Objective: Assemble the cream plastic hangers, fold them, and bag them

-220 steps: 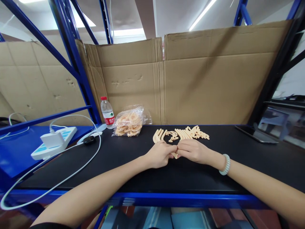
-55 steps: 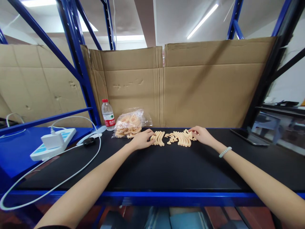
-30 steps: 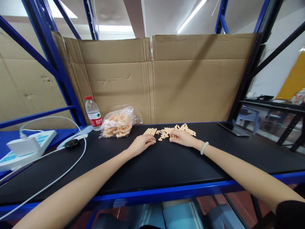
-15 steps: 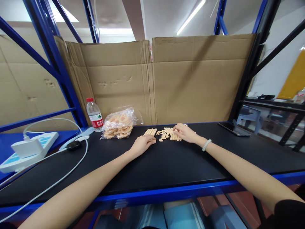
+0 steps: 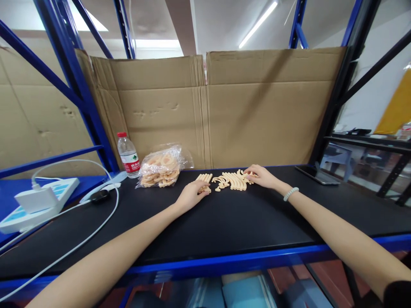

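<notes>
Pale wooden puzzle pieces lie on the black tabletop in front of me. My left hand (image 5: 190,196) rests at the left end, its fingers and thumb bent around a group of straight wooden strips (image 5: 205,177). Several curved, rib-like wooden pieces (image 5: 236,180) lie side by side between the hands. At their right end my right hand (image 5: 263,177), with a beaded bracelet on the wrist, has its fingertips closed on a small wooden piece (image 5: 251,174), partly hidden by the fingers. A small loose wooden piece (image 5: 218,189) lies just below the curved ones.
Behind on the left stand a water bottle (image 5: 128,156) and a clear bag of wooden pieces (image 5: 160,169). A power strip (image 5: 61,192) with a white cable (image 5: 117,201) is at the far left. A phone (image 5: 316,174) lies at the right. Cardboard (image 5: 266,111) walls the back.
My right hand has moved to the right, uncovering more of the curved wooden pieces. My left hand stays by the strips, with its fingers slightly shifted.
</notes>
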Action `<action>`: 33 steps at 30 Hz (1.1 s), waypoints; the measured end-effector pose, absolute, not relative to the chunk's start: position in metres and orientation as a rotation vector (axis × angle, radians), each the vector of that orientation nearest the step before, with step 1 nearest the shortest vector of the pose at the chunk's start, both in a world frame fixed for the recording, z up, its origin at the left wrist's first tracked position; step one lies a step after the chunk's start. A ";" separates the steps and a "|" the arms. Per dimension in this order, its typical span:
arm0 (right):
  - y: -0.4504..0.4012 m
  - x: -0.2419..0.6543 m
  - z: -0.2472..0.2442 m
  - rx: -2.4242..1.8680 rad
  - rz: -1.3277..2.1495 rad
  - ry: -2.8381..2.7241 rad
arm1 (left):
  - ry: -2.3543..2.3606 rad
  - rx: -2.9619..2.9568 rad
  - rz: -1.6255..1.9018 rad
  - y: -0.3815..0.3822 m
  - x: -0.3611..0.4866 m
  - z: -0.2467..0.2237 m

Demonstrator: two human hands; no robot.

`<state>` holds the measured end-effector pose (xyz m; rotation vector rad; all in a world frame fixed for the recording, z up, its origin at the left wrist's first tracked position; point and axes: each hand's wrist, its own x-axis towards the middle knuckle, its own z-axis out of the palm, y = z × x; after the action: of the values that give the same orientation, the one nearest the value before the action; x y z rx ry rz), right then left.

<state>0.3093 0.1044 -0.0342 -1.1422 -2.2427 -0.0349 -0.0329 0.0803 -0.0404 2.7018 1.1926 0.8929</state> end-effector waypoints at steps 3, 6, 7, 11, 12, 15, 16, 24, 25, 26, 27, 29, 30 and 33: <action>0.099 0.294 -0.035 -1.110 -0.068 -2.218 | 1.276 2.724 0.926 0.078 -0.033 -0.037; 0.094 0.274 -0.037 -1.068 -0.081 -2.235 | 1.312 2.818 0.886 0.074 -0.032 -0.033; 0.093 0.266 -0.038 -1.050 -0.084 -2.254 | 1.311 2.854 0.858 0.072 -0.031 -0.032; 0.091 0.239 -0.041 -1.017 -0.123 -2.337 | 1.323 2.924 0.805 0.069 -0.025 -0.032; 0.090 0.235 -0.041 -1.019 -0.144 -2.349 | 1.318 2.930 0.805 0.069 -0.024 -0.032; 0.090 0.229 -0.042 -1.033 -0.210 -2.378 | 1.316 2.926 0.803 0.072 -0.022 -0.034; 0.091 0.229 -0.043 -1.038 -0.220 -2.383 | 1.319 2.920 0.800 0.073 -0.021 -0.034; 0.098 0.229 -0.048 -0.965 -0.128 -2.309 | 1.268 2.899 0.863 0.076 -0.019 -0.035; 0.099 0.229 -0.049 -0.949 -0.098 -2.276 | 1.263 2.882 0.904 0.076 -0.020 -0.035; 0.100 0.229 -0.049 -0.938 -0.063 -2.230 | 1.249 2.862 0.952 0.077 -0.021 -0.034; 0.100 0.230 -0.048 -0.936 -0.024 -2.173 | 1.225 2.834 1.011 0.077 -0.022 -0.033; 0.100 0.230 -0.047 -0.947 0.047 -2.049 | 1.154 2.750 1.141 0.078 -0.024 -0.029; 0.100 0.231 -0.045 -0.955 0.081 -1.983 | 1.121 2.692 1.207 0.078 -0.025 -0.028; 0.098 0.231 -0.040 -0.971 0.260 -1.761 | 1.070 2.446 1.329 0.078 -0.027 -0.023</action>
<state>0.2310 0.0977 -0.0399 -0.9711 -1.7610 0.2597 -0.0265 0.0779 -0.0231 2.4456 1.0705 1.3289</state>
